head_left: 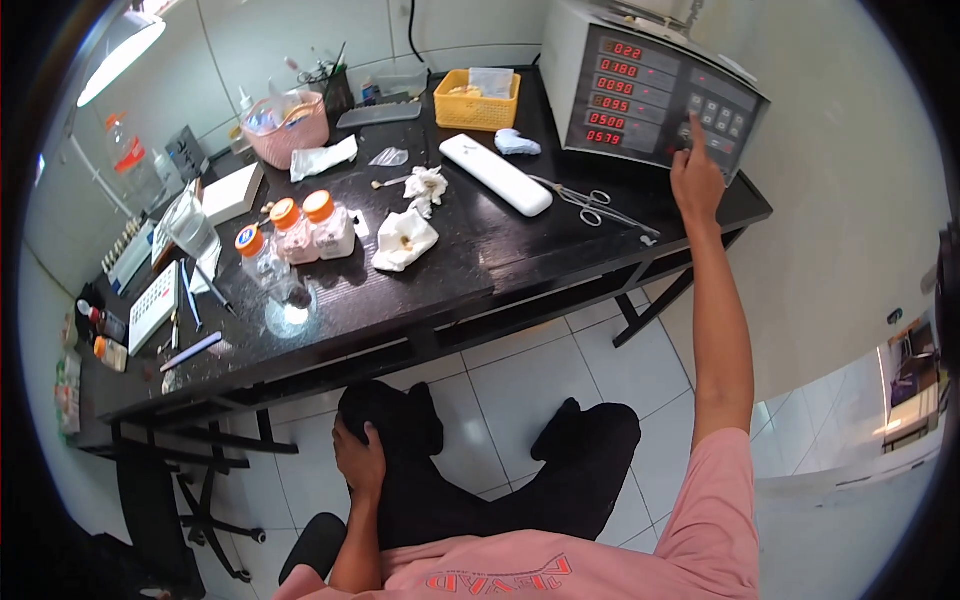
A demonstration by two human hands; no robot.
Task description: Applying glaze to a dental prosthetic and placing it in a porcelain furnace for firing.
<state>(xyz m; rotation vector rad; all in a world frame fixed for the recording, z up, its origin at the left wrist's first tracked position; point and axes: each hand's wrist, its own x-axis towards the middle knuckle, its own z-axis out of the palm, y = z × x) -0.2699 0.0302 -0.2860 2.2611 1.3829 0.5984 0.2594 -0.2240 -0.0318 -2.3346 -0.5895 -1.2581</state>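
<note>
My right hand reaches out to a grey-white box-shaped machine at the far right of the table. Its index finger is stretched out and touches the button panel on the machine's front; the other fingers curl in, holding nothing. Beside that panel, several rows of red digits glow on the display. On my left knee rests my left hand, empty, its thumb apart from the fingers and the fingers partly hidden against the black trousers. Nearest to my right hand on the table lie scissor-handled metal tools.
The black table carries a white oblong case, orange-capped jars, crumpled tissues, a yellow basket and a pink basket. A lamp leans in at upper left. Behind on the left stands a black wheeled chair.
</note>
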